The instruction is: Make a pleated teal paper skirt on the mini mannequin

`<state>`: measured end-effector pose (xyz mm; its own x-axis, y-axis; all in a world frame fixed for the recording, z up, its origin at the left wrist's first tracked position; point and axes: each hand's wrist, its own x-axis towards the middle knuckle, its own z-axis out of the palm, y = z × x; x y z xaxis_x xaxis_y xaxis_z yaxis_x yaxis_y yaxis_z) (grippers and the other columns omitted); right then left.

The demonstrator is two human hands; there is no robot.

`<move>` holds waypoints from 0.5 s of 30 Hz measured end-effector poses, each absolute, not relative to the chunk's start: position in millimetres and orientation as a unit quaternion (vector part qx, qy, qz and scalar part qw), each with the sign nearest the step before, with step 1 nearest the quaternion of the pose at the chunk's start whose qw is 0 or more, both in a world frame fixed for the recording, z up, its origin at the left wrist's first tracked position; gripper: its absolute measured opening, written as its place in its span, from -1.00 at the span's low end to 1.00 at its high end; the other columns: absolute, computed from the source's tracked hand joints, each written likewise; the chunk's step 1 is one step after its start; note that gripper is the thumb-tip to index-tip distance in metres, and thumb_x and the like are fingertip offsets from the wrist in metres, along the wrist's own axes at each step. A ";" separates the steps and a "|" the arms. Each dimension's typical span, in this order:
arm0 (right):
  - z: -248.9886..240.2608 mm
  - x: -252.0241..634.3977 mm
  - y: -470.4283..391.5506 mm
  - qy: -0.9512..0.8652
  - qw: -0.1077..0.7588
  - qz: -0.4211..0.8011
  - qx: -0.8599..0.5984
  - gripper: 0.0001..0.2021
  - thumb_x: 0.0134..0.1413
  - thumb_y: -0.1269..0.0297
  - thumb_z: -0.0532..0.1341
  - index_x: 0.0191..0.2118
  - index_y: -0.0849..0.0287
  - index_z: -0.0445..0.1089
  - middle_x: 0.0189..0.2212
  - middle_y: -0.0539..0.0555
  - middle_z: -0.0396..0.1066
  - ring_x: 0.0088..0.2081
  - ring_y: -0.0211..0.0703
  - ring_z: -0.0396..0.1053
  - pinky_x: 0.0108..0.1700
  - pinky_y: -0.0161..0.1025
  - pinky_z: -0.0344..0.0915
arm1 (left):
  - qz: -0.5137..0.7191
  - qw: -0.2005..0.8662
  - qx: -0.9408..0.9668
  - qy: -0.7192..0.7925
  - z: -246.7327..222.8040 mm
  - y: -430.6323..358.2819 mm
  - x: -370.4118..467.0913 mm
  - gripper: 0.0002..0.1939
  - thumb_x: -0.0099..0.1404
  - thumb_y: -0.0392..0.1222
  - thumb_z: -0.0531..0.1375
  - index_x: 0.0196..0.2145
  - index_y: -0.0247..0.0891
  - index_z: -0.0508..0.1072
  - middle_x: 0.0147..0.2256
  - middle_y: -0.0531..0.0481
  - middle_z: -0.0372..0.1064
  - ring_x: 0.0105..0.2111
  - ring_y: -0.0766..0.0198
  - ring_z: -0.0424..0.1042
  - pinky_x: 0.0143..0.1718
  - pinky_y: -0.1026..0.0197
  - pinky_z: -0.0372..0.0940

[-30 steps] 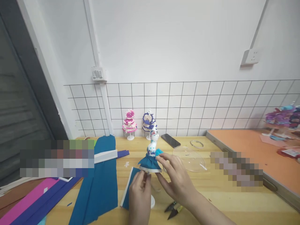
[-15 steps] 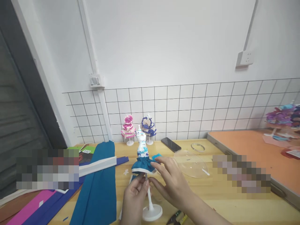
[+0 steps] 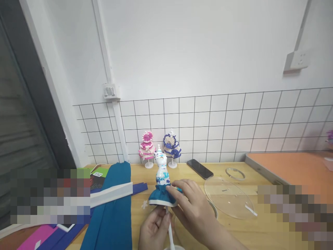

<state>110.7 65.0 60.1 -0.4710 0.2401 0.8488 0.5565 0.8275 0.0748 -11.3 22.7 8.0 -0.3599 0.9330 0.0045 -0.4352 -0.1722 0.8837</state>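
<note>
In front of me a small white dress-form mannequin (image 3: 162,167), smeared with blue and purple, stands slightly tilted on a thin white pole (image 3: 171,236). Around its lower body sits a gathered teal paper skirt (image 3: 159,195) with a white hem. Just under the hem, my left hand (image 3: 154,227) is closed with thumb and fingers around the pole. My right hand (image 3: 194,210) pinches the skirt's right side, fingertips on the gathers and thumb hidden near the hem. The round base of the stand is mostly cut off at the bottom edge.
Teal paper (image 3: 111,211) and white and blue strips (image 3: 111,194) lie on the left. Behind stand a pink-dressed figure (image 3: 147,147) and a blue-dressed one (image 3: 172,147). A phone (image 3: 199,168), a clear disc (image 3: 226,198) and a ring (image 3: 235,173) lie right, beside an orange-topped table (image 3: 293,166).
My head view has shifted left and a little up, so the base now drops out at the bottom. My right fingers have closed in on the skirt, which sits straighter; my left hand keeps the pole.
</note>
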 end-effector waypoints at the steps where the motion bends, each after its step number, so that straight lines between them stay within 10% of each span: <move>1: 59.5 110.6 68.5 -0.838 0.458 -0.170 -0.245 -0.76 0.10 0.45 0.06 -0.10 0.26 0.31 -0.26 0.21 0.37 -0.28 -0.08 0.29 -0.31 -0.16 0.23 | 0.704 0.485 0.295 0.426 8.2 25.3 -12.0 -0.57 -0.29 -0.01 0.40 -0.41 -0.26 0.56 -0.57 0.00 0.41 -0.59 0.33 0.32 -0.60 0.33 0.24; 15: 67.0 137.9 99.9 -0.816 0.479 -0.214 -0.244 -0.75 0.13 0.49 0.02 -0.10 0.23 0.33 -0.32 0.20 0.42 -0.37 -0.12 0.35 -0.41 -0.21 0.27 | 0.738 0.465 0.318 0.371 3.3 76.7 17.9 -0.56 -0.28 0.03 0.38 -0.40 -0.27 0.57 -0.63 0.01 0.37 -0.63 0.33 0.32 -0.57 0.30 0.25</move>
<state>137.9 99.9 67.0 -0.4225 0.1931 0.8855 0.6026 0.7897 0.1153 17.9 76.7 3.3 -0.3646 0.9228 0.1248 -0.4511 -0.2923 0.8433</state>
